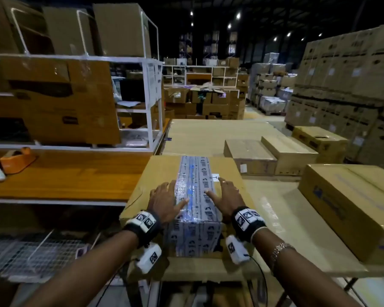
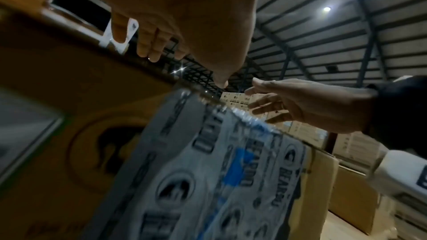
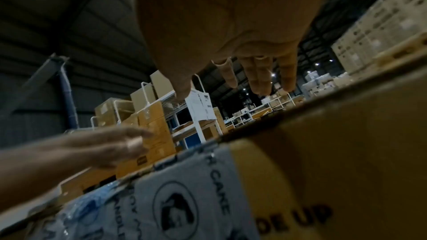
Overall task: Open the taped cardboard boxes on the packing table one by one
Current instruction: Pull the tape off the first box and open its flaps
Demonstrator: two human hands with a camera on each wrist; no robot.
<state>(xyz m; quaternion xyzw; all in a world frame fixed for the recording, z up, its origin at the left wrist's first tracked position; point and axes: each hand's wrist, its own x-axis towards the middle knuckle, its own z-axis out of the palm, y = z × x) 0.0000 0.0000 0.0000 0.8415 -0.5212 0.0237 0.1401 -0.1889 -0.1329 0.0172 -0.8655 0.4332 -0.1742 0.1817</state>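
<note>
A brown cardboard box [image 1: 160, 173] stands right in front of me on the packing table [image 1: 275, 209]. A wide strip of grey printed tape [image 1: 194, 185] runs along the middle of its top and down its near side [image 2: 208, 180] [image 3: 184, 198]. My left hand [image 1: 166, 201] lies on the box top with fingers spread, thumb on the tape. My right hand [image 1: 225, 194] lies spread on the other side of the tape, thumb at the tape's edge. Neither hand holds anything. In the wrist views the left hand [image 2: 184, 25] and right hand [image 3: 231, 34] hover over the box edge.
An orange tape dispenser [image 1: 16, 159] sits on the wooden bench [image 1: 75, 176] to the left, under white shelving [image 1: 151, 103] loaded with cartons. More closed boxes [image 1: 353, 202] [image 1: 288, 156] [image 1: 248, 156] stand on the table to the right. Pallets of cartons [image 1: 346, 85] rise behind.
</note>
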